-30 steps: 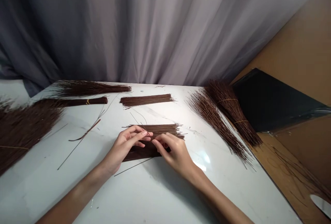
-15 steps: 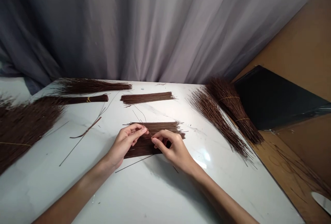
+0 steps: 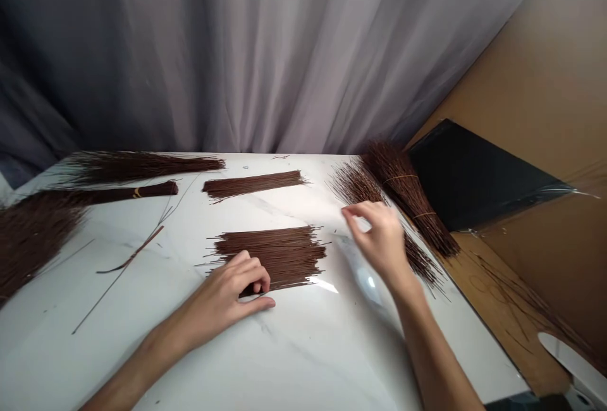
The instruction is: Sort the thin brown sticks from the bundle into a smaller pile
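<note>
A flat layer of thin dark brown sticks lies on the white table in front of me. My left hand rests on its near left edge, thumb stretched out and fingers loosely bent, gripping nothing that I can see. Off to the right, my right hand is raised over the table with thumb and forefinger pinched together. Motion blurs it, and anything between those fingertips is too small to make out. Behind it lies a loose bundle of twigs, partly covered by the hand.
A smaller stack of sticks lies farther back. Bundles of twigs stand left, one tied with a yellow band; a strip with loose sticks lies nearer. A tied bundle borders the right edge, beside a black panel. Grey curtain hangs behind.
My hands, which were together over the layer handling a thin stick, have parted. The left has come down onto the near edge; the right has swung right and up. The view has shifted slightly.
</note>
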